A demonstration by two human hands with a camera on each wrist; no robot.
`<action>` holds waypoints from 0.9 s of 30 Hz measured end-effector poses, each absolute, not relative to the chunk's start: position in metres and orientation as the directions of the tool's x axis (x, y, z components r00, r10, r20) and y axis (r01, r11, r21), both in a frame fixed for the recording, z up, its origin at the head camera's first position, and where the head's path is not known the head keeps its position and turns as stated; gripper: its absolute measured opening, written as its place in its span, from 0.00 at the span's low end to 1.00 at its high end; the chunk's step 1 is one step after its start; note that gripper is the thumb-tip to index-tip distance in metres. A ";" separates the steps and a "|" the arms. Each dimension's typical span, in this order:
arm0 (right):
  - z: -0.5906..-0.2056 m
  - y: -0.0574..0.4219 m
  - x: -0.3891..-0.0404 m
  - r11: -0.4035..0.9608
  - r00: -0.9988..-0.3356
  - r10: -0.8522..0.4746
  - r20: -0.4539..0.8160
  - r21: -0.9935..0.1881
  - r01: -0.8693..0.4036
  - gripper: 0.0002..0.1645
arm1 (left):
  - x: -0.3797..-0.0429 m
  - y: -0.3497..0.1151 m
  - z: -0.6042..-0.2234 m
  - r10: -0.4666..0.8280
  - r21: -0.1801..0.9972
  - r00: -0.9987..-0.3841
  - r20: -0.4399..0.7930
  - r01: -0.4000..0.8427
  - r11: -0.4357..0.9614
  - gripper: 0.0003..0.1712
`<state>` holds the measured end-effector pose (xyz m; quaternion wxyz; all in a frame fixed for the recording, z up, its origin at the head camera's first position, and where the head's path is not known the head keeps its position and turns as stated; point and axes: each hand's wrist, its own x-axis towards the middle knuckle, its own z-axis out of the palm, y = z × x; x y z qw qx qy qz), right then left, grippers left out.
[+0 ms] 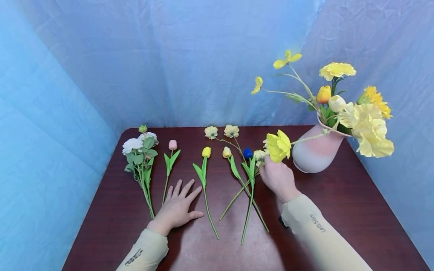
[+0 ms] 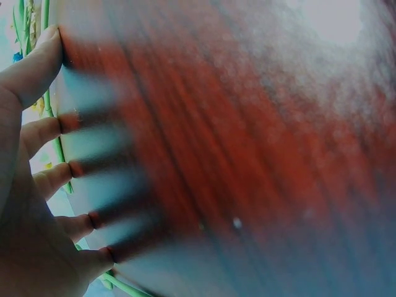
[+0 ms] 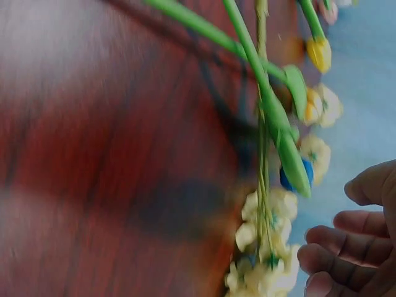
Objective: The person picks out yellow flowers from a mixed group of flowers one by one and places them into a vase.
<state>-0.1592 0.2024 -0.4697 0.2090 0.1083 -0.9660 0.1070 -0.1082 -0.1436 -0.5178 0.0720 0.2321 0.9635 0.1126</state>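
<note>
My left hand [image 1: 178,209] lies on the table with its fingers spread, between a pink tulip [image 1: 173,145] and a yellow tulip [image 1: 206,152]. Its fingertips [image 2: 73,168] touch the tabletop and it holds nothing. Over on the right, my right hand [image 1: 279,178] is beside a spray of pale yellow flowers [image 3: 266,272], the nearest thing to it. In the right wrist view its thumb and fingers are loosely bent, with nothing between them. A blue tulip [image 1: 248,153] and a cream-yellow tulip [image 1: 226,152] lie across the spray's stem. A bright yellow bloom [image 1: 279,146] overlaps the right hand in the head view.
At the right stands a pink-and-white vase [image 1: 315,150] of yellow and orange flowers, some reaching out to the left. A bunch of white flowers [image 1: 132,146] with green leaves lies at the left of the dark table [image 1: 339,210]. Blue cloth [image 1: 203,64] hangs behind.
</note>
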 end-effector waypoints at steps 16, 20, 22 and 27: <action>-0.489 0.152 -0.154 0.924 -0.928 -0.315 0.197 -0.162 -0.348 0.14 | -0.108 -0.144 -0.520 0.466 0.236 -0.881 -0.087 0.436 0.869 0.47; -0.492 0.146 -0.153 0.940 -0.944 -0.292 0.152 -0.137 -0.313 0.15 | -0.108 -0.144 -0.521 0.468 0.238 -0.880 -0.077 0.440 0.866 0.47; -0.495 0.143 -0.153 0.946 -0.950 -0.285 0.131 -0.121 -0.300 0.13 | -0.108 -0.144 -0.521 0.467 0.242 -0.881 -0.076 0.439 0.866 0.47; -0.499 0.138 -0.152 0.953 -0.955 -0.283 0.088 -0.090 -0.291 0.09 | -0.108 -0.144 -0.520 0.460 0.253 -0.884 -0.087 0.427 0.868 0.47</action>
